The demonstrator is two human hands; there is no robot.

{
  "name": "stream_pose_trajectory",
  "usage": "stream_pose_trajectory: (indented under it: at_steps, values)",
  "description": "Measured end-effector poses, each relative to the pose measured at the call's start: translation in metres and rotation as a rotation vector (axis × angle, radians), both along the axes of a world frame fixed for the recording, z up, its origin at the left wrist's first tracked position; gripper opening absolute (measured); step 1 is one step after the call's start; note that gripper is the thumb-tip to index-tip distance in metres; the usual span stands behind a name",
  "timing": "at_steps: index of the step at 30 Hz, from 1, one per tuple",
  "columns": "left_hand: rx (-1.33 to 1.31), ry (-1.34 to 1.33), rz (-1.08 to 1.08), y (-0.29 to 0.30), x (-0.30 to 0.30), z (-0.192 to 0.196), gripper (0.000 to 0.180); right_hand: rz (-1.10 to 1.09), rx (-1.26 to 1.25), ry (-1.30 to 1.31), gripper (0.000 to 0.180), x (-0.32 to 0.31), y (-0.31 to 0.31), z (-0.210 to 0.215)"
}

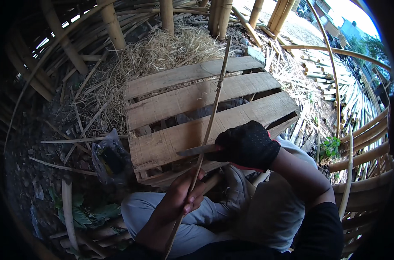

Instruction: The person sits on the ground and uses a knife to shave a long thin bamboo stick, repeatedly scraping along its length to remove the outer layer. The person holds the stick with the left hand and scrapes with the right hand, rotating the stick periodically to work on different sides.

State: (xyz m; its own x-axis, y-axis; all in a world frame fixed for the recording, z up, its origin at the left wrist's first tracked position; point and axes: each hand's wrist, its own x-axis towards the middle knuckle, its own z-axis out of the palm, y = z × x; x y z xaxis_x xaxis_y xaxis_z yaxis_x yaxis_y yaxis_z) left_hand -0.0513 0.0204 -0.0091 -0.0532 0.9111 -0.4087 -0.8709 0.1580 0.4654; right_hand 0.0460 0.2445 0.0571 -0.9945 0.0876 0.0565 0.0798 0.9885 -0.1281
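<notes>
A long, thin bamboo strip (214,106) runs slantwise from my lap up past the far side of a wooden slatted crate (171,102). My bare left hand (186,193) is closed around its lower part. In my right hand (249,146), which wears a black glove with red at the cuff, is a knife (197,150); its handle is hidden in my fist. The blade points left and crosses the strip just above my left hand, seemingly against it. A small node with loose fibres shows higher on the strip.
Dry straw shavings (162,50) lie heaped behind the crate. A clear plastic bag (110,158) with something dark inside sits at its left. Upright bamboo poles (167,17) stand at the back. Stacked bamboo (357,104) and a curved bamboo frame (366,156) are on the right.
</notes>
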Motion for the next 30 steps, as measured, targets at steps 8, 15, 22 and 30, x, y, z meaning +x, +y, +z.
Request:
stream_pose_trajectory:
  at_steps: [8,15,22,30]
  values:
    - [-0.028,0.011,-0.027,0.009,0.004,0.002,0.023,0.043,0.101,0.037,0.041,0.003,0.009,-0.006]
    - [-0.071,0.053,-0.061,0.005,0.006,0.008,0.024,-0.051,0.158,0.060,0.039,0.001,0.009,-0.005]
    - [-0.009,0.074,-0.095,-0.001,0.011,0.004,0.034,-0.037,0.328,0.194,0.053,-0.020,0.038,-0.011]
    - [0.006,0.029,-0.096,-0.001,0.008,0.003,0.035,-0.550,0.172,0.086,0.073,-0.033,0.090,-0.011]
